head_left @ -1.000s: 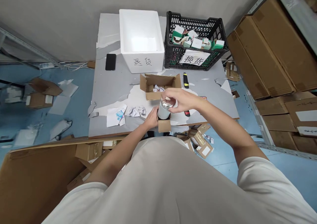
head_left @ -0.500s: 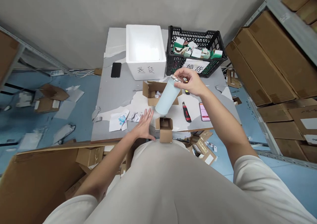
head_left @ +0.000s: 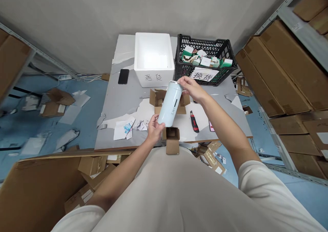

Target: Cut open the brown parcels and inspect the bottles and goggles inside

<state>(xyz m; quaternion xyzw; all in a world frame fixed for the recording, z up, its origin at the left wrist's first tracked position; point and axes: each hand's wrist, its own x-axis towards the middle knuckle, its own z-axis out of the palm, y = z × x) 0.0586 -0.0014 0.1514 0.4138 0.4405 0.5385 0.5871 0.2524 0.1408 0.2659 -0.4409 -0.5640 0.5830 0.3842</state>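
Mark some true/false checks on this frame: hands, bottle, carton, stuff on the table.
1. The left hand and right hand are both on the light blue bottle. True.
2. The bottle stands upright on the table. False: it is held tilted between the hands.
3. The red-and-black cutter lies right of the small carton. True.
4. The small carton is closed. False: its top is open, a flap folded out.
5. The white foam box stands left of the black crate. True.
6. The black phone lies inside the foam box. False: it lies on the table, left of that box.
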